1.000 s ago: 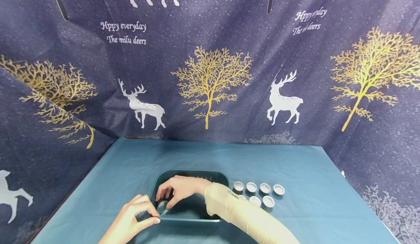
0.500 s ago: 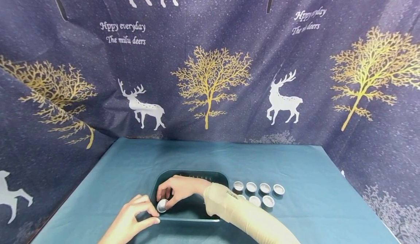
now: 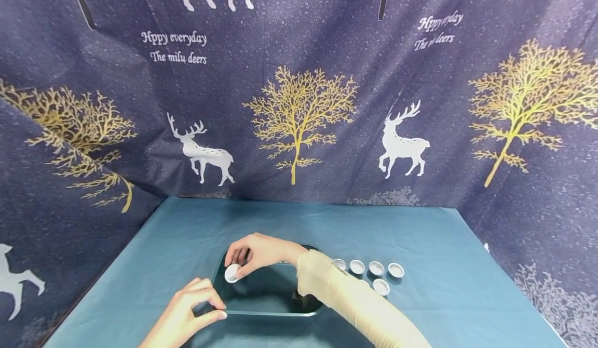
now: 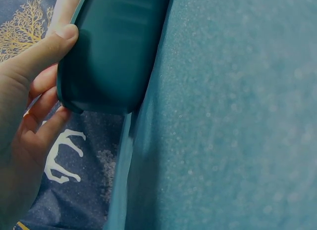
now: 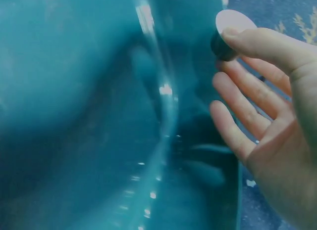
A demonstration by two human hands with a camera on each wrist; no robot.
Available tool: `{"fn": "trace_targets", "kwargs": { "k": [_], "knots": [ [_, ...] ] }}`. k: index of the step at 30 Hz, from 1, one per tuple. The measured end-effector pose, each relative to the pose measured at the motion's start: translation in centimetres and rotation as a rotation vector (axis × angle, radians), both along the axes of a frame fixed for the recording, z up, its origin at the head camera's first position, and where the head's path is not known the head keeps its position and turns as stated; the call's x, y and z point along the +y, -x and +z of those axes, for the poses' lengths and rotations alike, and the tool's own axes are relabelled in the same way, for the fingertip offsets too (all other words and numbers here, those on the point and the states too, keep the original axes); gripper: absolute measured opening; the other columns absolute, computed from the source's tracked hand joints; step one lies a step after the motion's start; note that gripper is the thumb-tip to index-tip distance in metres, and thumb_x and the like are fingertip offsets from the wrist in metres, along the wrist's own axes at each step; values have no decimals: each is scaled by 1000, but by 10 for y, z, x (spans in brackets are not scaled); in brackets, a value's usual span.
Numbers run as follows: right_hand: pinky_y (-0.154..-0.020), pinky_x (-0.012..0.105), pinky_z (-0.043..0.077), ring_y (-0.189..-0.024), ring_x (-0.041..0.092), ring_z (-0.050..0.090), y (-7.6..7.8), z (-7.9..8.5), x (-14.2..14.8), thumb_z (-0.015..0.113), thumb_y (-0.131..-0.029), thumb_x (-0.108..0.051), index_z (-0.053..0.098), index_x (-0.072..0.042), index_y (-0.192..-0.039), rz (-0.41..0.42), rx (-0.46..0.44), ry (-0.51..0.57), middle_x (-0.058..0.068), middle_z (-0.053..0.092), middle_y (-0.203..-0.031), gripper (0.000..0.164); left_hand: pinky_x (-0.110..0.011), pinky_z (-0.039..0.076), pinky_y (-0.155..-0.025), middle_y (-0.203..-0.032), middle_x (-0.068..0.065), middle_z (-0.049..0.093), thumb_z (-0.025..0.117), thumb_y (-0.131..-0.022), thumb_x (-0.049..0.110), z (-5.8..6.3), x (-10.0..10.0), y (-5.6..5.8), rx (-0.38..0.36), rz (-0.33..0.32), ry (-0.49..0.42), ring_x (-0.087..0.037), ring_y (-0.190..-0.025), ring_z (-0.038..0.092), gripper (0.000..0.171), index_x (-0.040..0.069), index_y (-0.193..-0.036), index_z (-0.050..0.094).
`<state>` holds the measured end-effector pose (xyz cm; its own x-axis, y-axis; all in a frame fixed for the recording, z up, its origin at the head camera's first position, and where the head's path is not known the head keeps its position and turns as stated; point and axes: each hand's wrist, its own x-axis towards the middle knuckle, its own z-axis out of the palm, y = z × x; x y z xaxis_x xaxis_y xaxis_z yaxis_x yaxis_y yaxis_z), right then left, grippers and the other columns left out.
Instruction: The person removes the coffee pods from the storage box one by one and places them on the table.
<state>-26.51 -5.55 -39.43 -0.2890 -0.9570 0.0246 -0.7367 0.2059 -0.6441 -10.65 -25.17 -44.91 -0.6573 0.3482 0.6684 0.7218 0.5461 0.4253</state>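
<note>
My right hand (image 3: 265,250) pinches a coffee capsule (image 3: 231,273) between thumb and fingers, over the left part of a dark green tray (image 3: 271,314). In the right wrist view the capsule (image 5: 233,20) shows a pale round lid and a dark body, with the thumb at the lid's edge. The other fingers spread loosely below it. At the tray's near left corner my left hand (image 3: 187,309) grips the rim. The left wrist view has its thumb on top of the tray's (image 4: 114,57) edge and its fingers curled under.
To the right of the tray, several more coffee capsules (image 3: 396,270) stand lid up in rows, partly hidden by the right sleeve (image 3: 355,296). A blue cloth (image 3: 448,265) covers the table. Behind it hangs a dark curtain (image 3: 327,41) with deer and trees.
My right hand has moved up and away from the tray's near left corner, carrying the capsule, whose pale lid has turned toward the head camera. The left hand has stayed at the rim.
</note>
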Motion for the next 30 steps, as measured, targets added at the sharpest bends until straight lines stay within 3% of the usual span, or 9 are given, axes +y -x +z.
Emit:
{"fn": "trace_targets", "kwargs": {
  "k": [10, 17, 23, 26, 30],
  "knots": [
    [-80, 19, 55, -88, 3, 67, 4, 25, 13, 73, -88, -5, 64, -11, -114, -87, -150, 75, 7, 70, -109, 28, -16, 40, -71, -81, 19, 59, 89, -66, 12, -1, 0, 1, 11, 8, -6, 1, -80, 50, 38, 35, -85, 66],
    [-72, 21, 56, -79, 2, 67, 3, 30, 22, 72, -88, -4, 63, -13, -114, -112, -157, 66, 6, 70, -102, 29, -16, 39, -72, -80, 18, 60, 89, -64, 10, -3, -1, 2, 33, -2, -8, 1, -80, 51, 39, 34, -85, 66],
    [-76, 20, 55, -81, 1, 66, 3, 29, 30, 72, -88, -5, 63, -12, -115, -124, -125, 89, 6, 69, -106, 29, -16, 38, -71, -80, 15, 60, 89, -63, 7, -3, -1, 2, 61, -28, -25, 0, -79, 50, 40, 32, -84, 67],
    [-75, 19, 53, -80, 7, 66, 2, 27, 36, 72, -89, -6, 62, -13, -118, -128, -112, 120, 5, 67, -111, 32, -16, 38, -70, -80, 16, 60, 89, -63, 7, -2, 0, 2, 57, -28, -25, 0, -78, 50, 40, 32, -84, 67],
    [-69, 18, 51, -79, 29, 67, -3, 25, 46, 68, -92, -7, 61, -16, -121, -146, -154, 164, 6, 64, -115, 31, -17, 38, -70, -80, 16, 60, 89, -63, 7, -1, 0, 1, 55, -27, -25, 1, -78, 50, 39, 32, -84, 67]
  ]
}}
